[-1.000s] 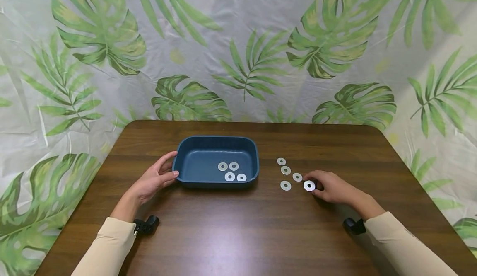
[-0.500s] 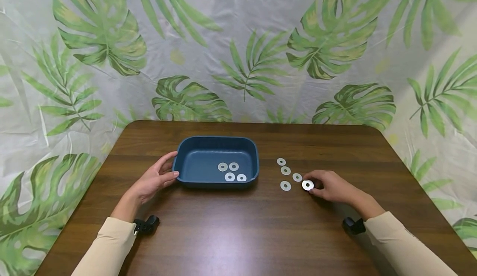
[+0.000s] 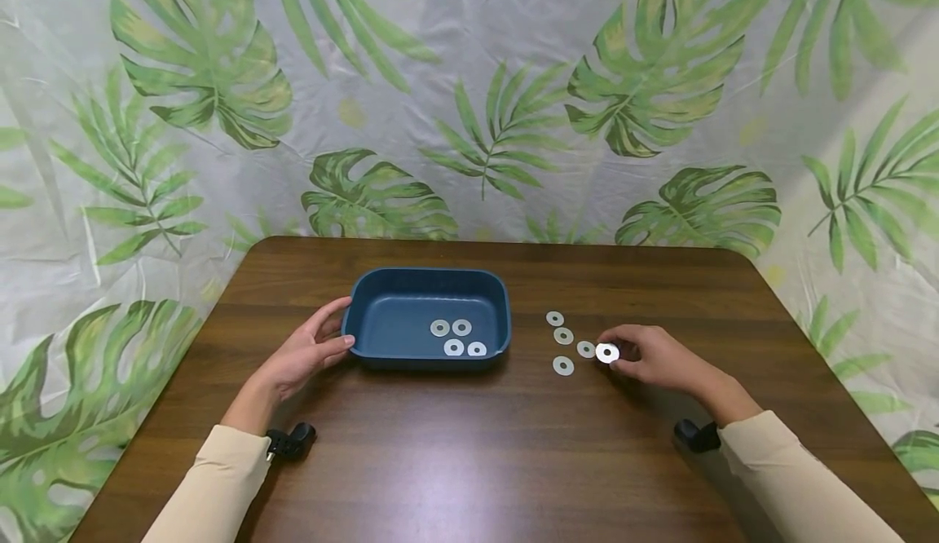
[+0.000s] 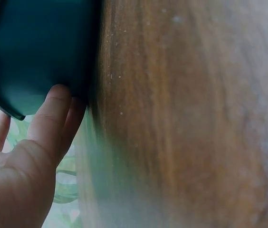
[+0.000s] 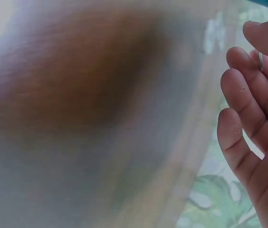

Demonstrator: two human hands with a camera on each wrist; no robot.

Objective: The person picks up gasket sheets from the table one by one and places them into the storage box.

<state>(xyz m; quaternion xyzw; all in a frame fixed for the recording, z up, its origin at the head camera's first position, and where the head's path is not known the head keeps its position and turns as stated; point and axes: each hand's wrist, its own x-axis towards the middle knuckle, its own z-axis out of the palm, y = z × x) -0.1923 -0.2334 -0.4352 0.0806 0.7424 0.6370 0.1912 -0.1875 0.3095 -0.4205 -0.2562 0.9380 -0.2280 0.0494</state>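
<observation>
My right hand [image 3: 658, 355] pinches a flat metal washer [image 3: 601, 357] between thumb and fingertips, its face tilted up and bright. In the right wrist view only the washer's thin edge [image 5: 260, 61] shows between the fingers. Several similar washers [image 3: 562, 366] lie on the table just left of that hand, the nearest right beside the held one. My left hand [image 3: 301, 357] rests its thumb and fingertips against the left end of a blue rectangular dish [image 3: 425, 363]. In the left wrist view the fingertips touch the dish's outer wall [image 4: 43, 42].
Inside the dish, several washers [image 3: 454, 348] lie flat toward the near right corner. The brown wooden table [image 3: 455, 445] ends at a leaf-printed cloth [image 3: 484, 119] hanging behind it. Black wrist devices [image 3: 293, 443] sit at both cuffs.
My right hand has lifted slightly with the washer, which now tilts close to the neighbouring one. The left hand stays on the dish, and the other washers keep their places.
</observation>
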